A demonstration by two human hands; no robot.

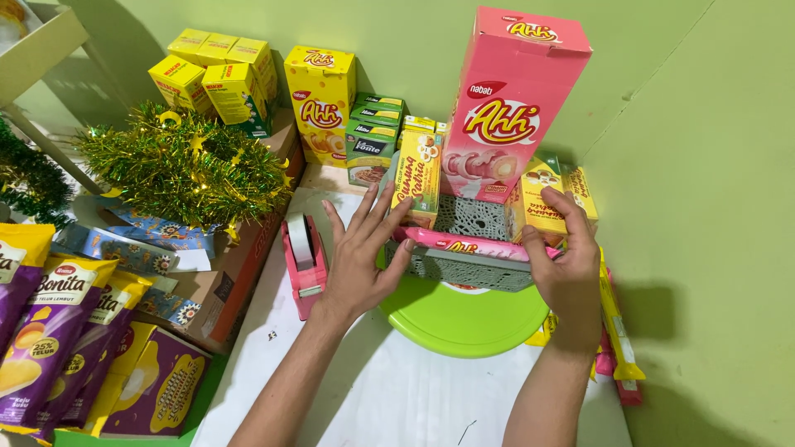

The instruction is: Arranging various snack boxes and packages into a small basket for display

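Our left hand (358,258) lies spread against the grey basket (468,266); our right hand (567,263) pinches the pink wafer pack (464,243) on its rim. Tall pink box (509,103) and yellow boxes (418,178) stand inside.

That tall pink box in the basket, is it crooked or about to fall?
Yes, a little. The tall pink box leans to one side at the back of the grey basket, not upright like the yellow box by the wall. The left hand and right hand are on the basket's front, not on the box.
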